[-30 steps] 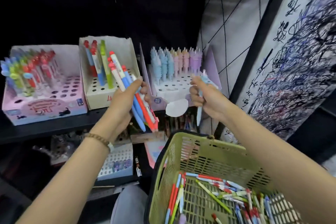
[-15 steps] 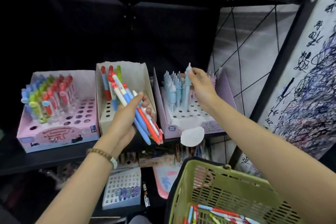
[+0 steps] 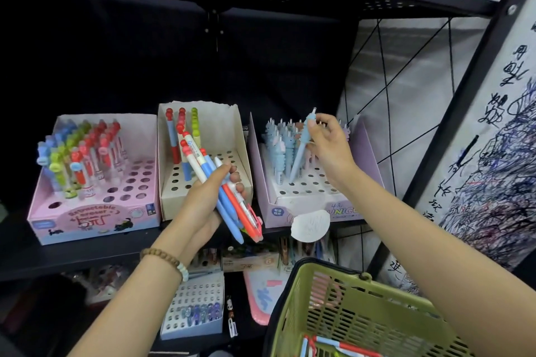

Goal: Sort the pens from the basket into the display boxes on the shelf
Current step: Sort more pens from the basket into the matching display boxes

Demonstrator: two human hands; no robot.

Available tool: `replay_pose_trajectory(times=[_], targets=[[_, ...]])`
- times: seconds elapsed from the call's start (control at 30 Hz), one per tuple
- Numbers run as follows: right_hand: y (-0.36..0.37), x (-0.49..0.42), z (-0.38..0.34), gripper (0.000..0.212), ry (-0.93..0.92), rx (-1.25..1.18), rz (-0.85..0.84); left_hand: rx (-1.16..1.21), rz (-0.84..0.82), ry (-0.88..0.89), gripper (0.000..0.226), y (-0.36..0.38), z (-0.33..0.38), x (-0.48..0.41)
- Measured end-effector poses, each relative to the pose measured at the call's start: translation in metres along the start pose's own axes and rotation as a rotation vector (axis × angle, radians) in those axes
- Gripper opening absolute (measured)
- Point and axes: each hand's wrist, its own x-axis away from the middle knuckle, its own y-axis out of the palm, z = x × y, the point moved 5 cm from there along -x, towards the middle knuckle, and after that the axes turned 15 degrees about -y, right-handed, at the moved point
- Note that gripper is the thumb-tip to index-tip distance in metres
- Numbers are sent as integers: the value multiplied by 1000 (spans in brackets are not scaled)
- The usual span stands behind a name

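The right hand [image 3: 327, 148] pinches the top of a light-blue pen [image 3: 298, 153] with its curled fingers [image 3: 326, 122], tip at a hole in the lilac display box [image 3: 368, 153], while at its 8 o'clock the left hand [image 3: 208, 197] grips a bundle of pens [image 3: 229, 206], fingers wrapped tight.

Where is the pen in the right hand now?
Head view, right of centre: the light blue pen, pinched by the right hand, leans tip-down in the rightmost lilac box.
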Motion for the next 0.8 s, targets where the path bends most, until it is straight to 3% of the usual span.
replay_pose_trajectory(times=[0.13,0.3,0.43,0.53,0.6,0.7,0.73,0.8], targets=[[2,5,8,14,13,50,-72,-2,6,-20,14,0,-3,2],[4,9,11,19,-70,332,-212,50,73,-24,14,-5,-3,5],[5,13,13,21,-16,466,-309,13,93,31,16,-5,1,8],[5,20,9,25,-11,501,-279,-4,98,61,20,-3,7,14],[6,28,-4,30,-101,538,-186,10,118,94,16,-4,12,18],[26,51,-26,16,-173,404,-156,62,148,134,14,-8,20,23],[40,60,-28,11,-100,311,-234,83,138,151,17,-8,23,26],[69,81,-29,21,129,145,-453,107,127,214,34,-8,31,32]])
